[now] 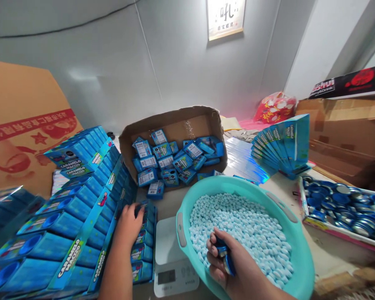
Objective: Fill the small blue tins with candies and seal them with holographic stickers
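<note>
My right hand [229,260] is closed around small round blue metal tins [228,263], two of which show between thumb and fingers. It is above a turquoise basin [303,254] filled with pale blue candies [237,221]. My left hand [131,221] reaches down at the far end of a row of small blue boxes [143,252] in a narrow tray. Its thumb and fingers curl inward over a dark spot there; what they grip is partly hidden. Between the tray and the basin lies a white digital scale [171,246].
Stacked blue display boxes [50,241] rise at left. Behind, a cardboard box [171,118] on its side spills small blue packs [183,161]. At right are a carton of round blue tins [343,208], fanned blue packaging [284,141] and a large brown box [343,137].
</note>
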Demonstrator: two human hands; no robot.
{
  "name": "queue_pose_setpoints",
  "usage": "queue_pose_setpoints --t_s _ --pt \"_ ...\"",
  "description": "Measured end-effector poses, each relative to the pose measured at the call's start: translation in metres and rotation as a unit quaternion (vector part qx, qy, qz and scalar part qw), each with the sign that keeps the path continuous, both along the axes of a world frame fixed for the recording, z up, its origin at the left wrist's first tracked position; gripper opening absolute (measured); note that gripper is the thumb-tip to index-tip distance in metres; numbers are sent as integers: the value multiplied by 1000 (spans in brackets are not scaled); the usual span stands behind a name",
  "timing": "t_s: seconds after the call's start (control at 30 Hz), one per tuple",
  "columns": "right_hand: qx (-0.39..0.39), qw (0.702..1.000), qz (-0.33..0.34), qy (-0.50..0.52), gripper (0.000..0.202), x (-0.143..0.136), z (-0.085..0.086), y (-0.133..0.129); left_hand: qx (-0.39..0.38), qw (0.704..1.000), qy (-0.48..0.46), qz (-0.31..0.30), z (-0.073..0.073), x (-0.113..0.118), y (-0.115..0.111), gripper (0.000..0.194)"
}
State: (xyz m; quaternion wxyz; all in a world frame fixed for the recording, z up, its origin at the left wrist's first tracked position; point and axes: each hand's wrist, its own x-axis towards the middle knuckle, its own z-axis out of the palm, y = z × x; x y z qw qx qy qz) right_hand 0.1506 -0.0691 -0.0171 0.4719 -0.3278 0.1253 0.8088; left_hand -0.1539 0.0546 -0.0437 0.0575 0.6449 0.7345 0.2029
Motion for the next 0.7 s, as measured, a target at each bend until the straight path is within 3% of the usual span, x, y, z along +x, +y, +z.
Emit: queue_pose_setpoints --t_s 0.5,0.7 --pt "8 1000 -4 7 19 0 -10 -1 2 1000 1 -3 0 -1 1 37" --pt "5 1000 -3 -6 22 -1 -5 0 15 1000 -9 -14 -4 -4 -1 35"
